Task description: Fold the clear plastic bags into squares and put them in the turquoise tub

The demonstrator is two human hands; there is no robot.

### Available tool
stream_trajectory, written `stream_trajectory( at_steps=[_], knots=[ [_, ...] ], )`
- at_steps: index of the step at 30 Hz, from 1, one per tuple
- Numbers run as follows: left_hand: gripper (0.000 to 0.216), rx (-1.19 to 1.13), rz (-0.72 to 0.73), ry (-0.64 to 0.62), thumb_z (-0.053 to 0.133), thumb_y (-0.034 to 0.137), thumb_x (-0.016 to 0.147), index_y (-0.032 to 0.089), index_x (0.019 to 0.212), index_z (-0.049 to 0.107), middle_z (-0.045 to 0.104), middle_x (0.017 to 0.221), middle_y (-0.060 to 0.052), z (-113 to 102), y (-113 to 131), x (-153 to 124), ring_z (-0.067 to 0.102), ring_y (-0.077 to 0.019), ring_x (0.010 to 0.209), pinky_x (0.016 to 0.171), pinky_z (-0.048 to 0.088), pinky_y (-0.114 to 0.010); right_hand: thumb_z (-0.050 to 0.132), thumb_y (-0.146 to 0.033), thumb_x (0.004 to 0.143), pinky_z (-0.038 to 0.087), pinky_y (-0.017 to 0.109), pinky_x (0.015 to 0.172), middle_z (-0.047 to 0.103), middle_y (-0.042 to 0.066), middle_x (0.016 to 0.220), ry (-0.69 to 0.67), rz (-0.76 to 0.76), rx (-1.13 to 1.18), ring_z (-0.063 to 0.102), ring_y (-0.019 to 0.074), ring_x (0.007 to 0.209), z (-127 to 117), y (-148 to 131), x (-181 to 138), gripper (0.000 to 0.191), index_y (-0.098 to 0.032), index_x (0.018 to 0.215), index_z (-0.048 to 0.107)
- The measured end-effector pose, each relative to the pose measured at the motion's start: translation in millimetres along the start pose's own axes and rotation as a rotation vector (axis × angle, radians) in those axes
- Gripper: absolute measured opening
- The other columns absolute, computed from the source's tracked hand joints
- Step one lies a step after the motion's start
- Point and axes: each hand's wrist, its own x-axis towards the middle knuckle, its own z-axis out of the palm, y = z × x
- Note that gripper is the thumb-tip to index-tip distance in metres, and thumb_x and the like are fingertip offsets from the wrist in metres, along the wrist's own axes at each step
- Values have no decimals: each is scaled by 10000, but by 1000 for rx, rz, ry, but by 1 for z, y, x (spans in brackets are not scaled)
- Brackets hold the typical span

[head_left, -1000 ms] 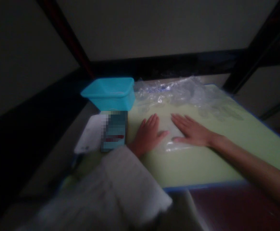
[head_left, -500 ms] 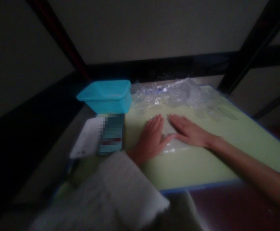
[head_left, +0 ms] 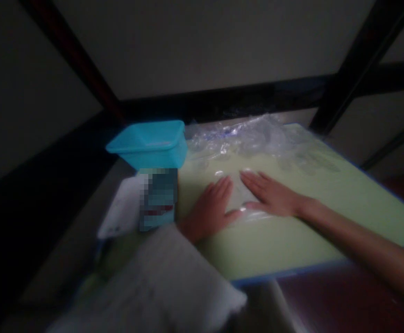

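A small clear plastic bag (head_left: 238, 192) lies flat on the pale yellow-green table (head_left: 274, 243). Across its left side rests my left hand (head_left: 214, 208), palm down with the fingers stretched out. My right hand (head_left: 269, 193) lies flat over the bag's right side, its fingers extended to the upper left. The two thumbs point toward each other with a narrow gap between them. Parts of the bag are hidden under both hands, and the picture is dim and blurred.
A turquoise plastic basin (head_left: 149, 143) stands at the table's far left. Crumpled clear plastic (head_left: 253, 134) spreads along the far edge. A white sheet (head_left: 121, 208) and a blurred-out, dark flat item (head_left: 160, 199) lie left of my hands. A dark-framed wall rises behind.
My hands have moved slightly apart; the thumbs that met before now have a gap. More of the bag shows between them. The view has shifted a little.
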Motion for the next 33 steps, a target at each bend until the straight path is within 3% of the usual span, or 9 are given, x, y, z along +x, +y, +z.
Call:
stream_trajectory(
  at_steps=[6, 17, 22, 28, 33],
  knots=[
    [722, 48, -22, -13, 397, 537, 904, 7, 1386, 305, 278, 1485, -249, -8, 3, -4, 206, -321, 1410, 1124, 244, -475, 291, -656, 892, 173, 486, 1135, 244, 218, 1495, -6, 15, 17, 211, 305, 1396, 2, -1, 1, 833, -44, 1456, 257],
    [648, 46, 2, -45, 433, 446, 918, 45, 1405, 284, 287, 1489, -225, -16, 16, -13, 240, -291, 1403, 1117, 277, -480, 271, -655, 897, 146, 490, 1140, 240, 219, 1497, -21, 26, 97, 193, 286, 1405, 4, -5, 3, 836, -29, 1450, 263],
    [635, 16, 19, 4, 443, 421, 921, 68, 1421, 273, 302, 1492, -196, -16, 11, -15, 222, -278, 1410, 1133, 255, -481, 270, -635, 908, 143, 490, 1144, 216, 222, 1505, -33, 36, 93, 180, 286, 1409, 0, -6, 2, 821, -16, 1448, 259],
    [570, -92, -53, 39, 426, 312, 927, 51, 1415, 291, 299, 1496, -184, -10, 4, -17, 224, -259, 1413, 1151, 227, -476, 302, -608, 916, 156, 492, 1140, 173, 197, 1525, -2, 14, 84, 154, 274, 1416, -5, -5, -2, 797, -74, 1487, 151],
    [627, -156, -107, 4, 451, 383, 916, 40, 1416, 292, 281, 1505, -179, -8, 6, -14, 214, -247, 1417, 1163, 205, -455, 352, -579, 916, 148, 517, 1135, 121, 140, 1547, 45, -11, 90, 149, 287, 1414, -12, -1, -9, 786, -187, 1505, 10]
  ],
)
